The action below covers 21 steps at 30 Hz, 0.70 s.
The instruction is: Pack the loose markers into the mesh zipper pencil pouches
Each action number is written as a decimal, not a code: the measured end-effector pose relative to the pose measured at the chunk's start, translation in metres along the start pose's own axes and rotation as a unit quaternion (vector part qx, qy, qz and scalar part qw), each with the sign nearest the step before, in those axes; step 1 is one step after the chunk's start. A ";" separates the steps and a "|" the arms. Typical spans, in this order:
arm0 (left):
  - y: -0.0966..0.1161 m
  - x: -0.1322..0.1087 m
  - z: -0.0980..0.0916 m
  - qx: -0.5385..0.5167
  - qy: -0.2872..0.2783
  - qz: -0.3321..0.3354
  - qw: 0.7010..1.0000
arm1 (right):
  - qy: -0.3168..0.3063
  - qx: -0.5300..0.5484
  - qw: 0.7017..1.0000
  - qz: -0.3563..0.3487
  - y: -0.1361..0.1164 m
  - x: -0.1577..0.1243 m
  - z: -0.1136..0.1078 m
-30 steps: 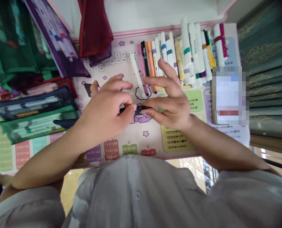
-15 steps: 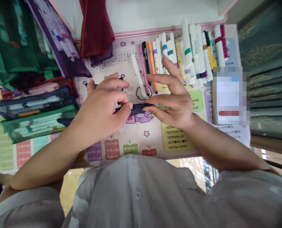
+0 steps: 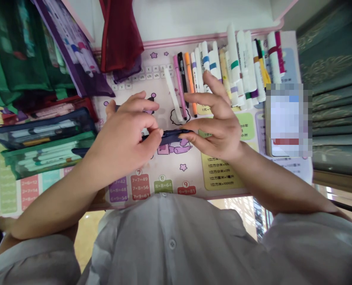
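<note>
A dark blue zip pouch (image 3: 173,136) is stretched between my two hands above the middle of the desk mat, its zipped edge facing up. My left hand (image 3: 125,136) pinches that edge between thumb and index finger, the other fingers held loosely out. Whatever small part lies inside this pinch, perhaps the zip pull, is hidden. With thumb and index finger my right hand (image 3: 219,128) grips the right end of the pouch, and its remaining fingers are raised and spread. Most of the pouch's left part is covered by my left hand; a dark end shows beyond my wrist.
Behind my hands lie a white pen (image 3: 173,95), a pink pen (image 3: 180,87) and a row of several markers (image 3: 233,65). Filled mesh pouches, green (image 3: 54,148) and purple (image 3: 71,43), crowd the left. A dark red pouch (image 3: 120,35) hangs behind. A phone (image 3: 285,122) rests right.
My left hand has slid slightly left along the pouch's zipped edge, showing a little more of it. The right hand stays in place with its grip.
</note>
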<state>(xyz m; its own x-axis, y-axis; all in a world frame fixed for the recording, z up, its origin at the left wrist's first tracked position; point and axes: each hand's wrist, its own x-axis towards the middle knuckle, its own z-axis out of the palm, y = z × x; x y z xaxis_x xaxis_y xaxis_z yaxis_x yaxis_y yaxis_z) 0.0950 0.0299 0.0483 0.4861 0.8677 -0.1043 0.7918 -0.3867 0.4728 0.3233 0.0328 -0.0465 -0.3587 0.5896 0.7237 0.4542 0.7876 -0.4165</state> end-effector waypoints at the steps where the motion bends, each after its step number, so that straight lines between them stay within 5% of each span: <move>1: 0.000 0.000 0.000 0.001 -0.002 -0.001 1.000 | 0.004 0.006 1.000 -0.011 0.000 0.000 0.000; 12: -0.005 -0.005 -0.001 -0.020 0.009 -0.007 1.000 | -0.080 0.009 0.993 0.088 -0.003 -0.001 -0.005; 21: -0.006 -0.008 -0.001 -0.027 0.014 -0.011 0.999 | -0.092 0.013 0.991 0.094 -0.002 0.000 -0.004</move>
<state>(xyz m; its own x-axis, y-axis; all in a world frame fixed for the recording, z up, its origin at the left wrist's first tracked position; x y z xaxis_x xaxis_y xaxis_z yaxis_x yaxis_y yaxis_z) 0.0861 0.0253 0.0475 0.4581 0.8843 -0.0900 0.7801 -0.3514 0.5177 0.3260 0.0305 -0.0438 -0.4138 0.7467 0.5208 0.5061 0.6642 -0.5502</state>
